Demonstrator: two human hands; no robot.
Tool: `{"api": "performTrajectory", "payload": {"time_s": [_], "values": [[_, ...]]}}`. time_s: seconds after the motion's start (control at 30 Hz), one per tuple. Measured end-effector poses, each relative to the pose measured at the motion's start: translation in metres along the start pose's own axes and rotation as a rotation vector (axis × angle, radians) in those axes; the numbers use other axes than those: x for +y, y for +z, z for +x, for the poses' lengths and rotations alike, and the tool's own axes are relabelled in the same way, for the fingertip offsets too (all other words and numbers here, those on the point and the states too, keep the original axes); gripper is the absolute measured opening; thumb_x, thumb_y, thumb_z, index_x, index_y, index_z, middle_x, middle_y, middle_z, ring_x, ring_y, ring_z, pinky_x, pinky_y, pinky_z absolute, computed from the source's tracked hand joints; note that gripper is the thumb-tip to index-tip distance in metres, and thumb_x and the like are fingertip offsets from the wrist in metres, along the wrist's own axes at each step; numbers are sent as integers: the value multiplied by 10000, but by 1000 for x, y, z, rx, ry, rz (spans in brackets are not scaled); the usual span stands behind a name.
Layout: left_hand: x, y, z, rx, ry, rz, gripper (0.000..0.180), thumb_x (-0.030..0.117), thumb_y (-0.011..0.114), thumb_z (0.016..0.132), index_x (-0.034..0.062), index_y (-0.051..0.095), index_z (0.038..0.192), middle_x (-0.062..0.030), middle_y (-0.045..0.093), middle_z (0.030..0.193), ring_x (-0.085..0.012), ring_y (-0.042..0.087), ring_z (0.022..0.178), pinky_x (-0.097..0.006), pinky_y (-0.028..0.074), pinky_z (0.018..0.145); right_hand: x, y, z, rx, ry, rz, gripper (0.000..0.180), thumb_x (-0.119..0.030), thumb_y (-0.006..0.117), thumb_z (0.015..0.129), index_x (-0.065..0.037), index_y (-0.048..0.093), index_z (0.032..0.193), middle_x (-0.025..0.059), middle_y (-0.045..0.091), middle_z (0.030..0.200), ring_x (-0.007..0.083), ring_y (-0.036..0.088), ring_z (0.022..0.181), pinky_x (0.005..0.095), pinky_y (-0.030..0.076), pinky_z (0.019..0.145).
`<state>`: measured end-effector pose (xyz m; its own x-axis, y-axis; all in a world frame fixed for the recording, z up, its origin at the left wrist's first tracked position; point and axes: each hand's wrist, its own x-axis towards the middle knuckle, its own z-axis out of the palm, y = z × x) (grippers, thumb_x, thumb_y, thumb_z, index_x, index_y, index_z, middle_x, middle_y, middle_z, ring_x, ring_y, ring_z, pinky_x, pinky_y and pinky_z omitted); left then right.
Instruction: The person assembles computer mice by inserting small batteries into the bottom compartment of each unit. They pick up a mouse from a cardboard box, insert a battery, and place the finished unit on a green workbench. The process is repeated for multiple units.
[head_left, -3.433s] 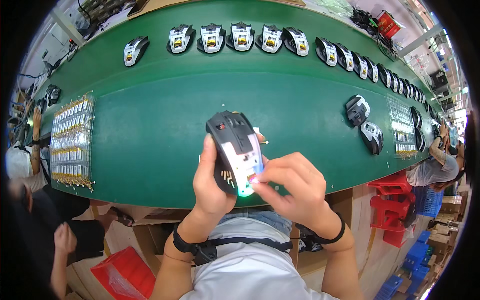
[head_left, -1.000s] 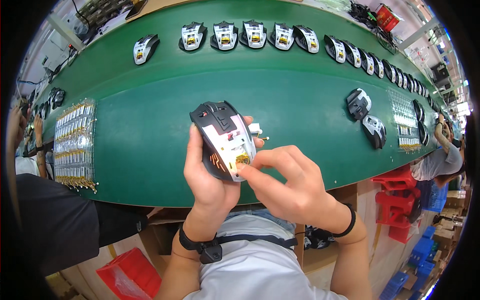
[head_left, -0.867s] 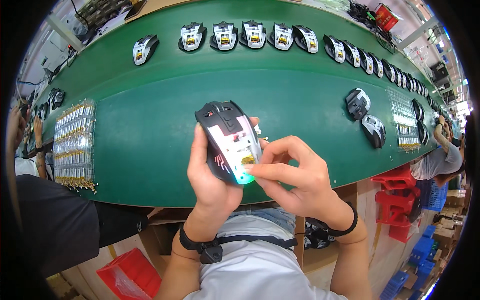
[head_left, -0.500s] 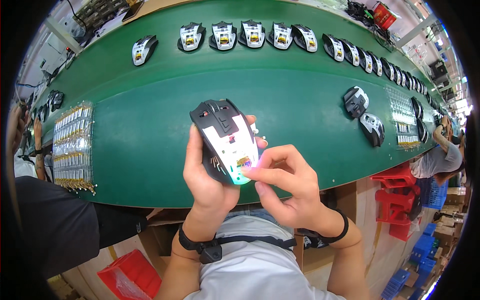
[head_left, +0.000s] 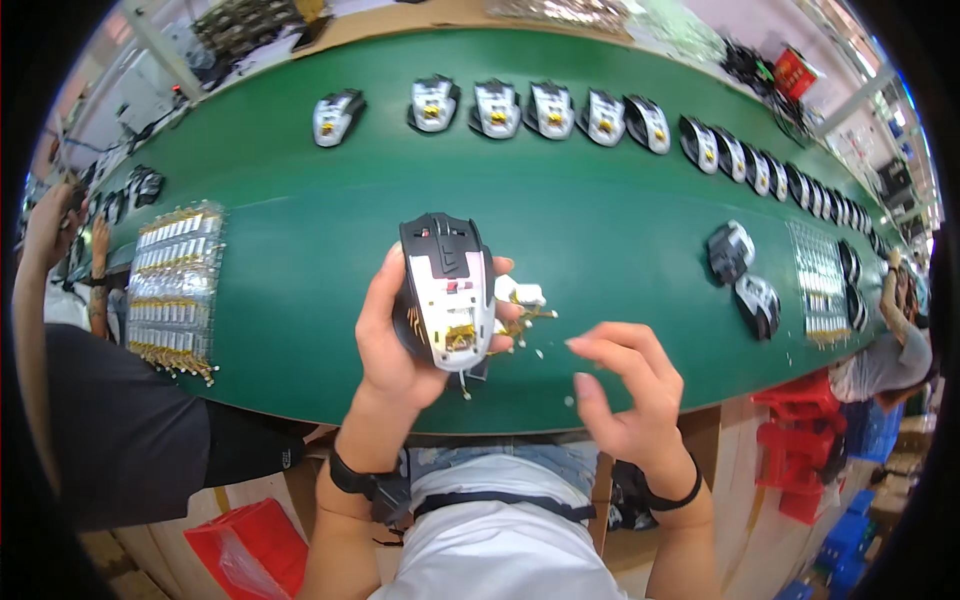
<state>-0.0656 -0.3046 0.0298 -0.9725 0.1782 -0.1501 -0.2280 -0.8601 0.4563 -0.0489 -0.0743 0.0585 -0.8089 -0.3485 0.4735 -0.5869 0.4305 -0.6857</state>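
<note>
Gripping the upturned computer mouse (head_left: 448, 292) above the green tabletop (head_left: 300, 320), the left hand (head_left: 395, 340) keeps its underside exposed for access. Just beside it, the right hand (head_left: 625, 400) hovers with fingers spread (holding nothing), small loose parts (head_left: 520, 300) lying between the hands.

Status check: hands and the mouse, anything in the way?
Left hand gripping mouse, underside up, above green belt. Right hand open, empty, apart from mouse. Small loose parts on belt just behind; nothing between hands.

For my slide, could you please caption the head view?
Left hand holds an upturned mouse above the green belt; right hand open beside it.
</note>
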Motion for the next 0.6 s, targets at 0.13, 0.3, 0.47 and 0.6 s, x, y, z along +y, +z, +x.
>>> {"api": "performTrajectory", "payload": {"time_s": [0.13,0.3,0.47,0.6], "values": [[79,-25,19,98,79,297,568,462,477,985,17,516,1335,-265,612,1247,-403,677,1012,-476,626,759,26,-15,-20,-90,146,-54,263,33,686,752,-21,695,1010,148,657,984,288,646,864,349,535,732],[169,-100,108,421,317,455,412,349,566,975,-6,579,1183,-182,680,1061,-357,706,924,-427,628,742,45,-34,-48,-56,361,-149,224,26,658,787,-6,686,1006,155,655,988,263,637,858,327,518,693],[233,-160,114,852,516,539,404,387,595,973,7,604,1110,-117,694,885,-264,700,677,-287,566,511,65,-16,-66,109,316,-138,106,51,609,829,19,664,913,128,646,879,187,592,692,271,477,622],[248,-195,147,1205,479,1525,470,439,617,943,11,632,1136,-180,702,916,-351,692,863,-414,569,746,65,-14,-66,137,356,-188,109,48,631,795,7,676,886,132,648,848,233,620,736,302,516,602]]}}
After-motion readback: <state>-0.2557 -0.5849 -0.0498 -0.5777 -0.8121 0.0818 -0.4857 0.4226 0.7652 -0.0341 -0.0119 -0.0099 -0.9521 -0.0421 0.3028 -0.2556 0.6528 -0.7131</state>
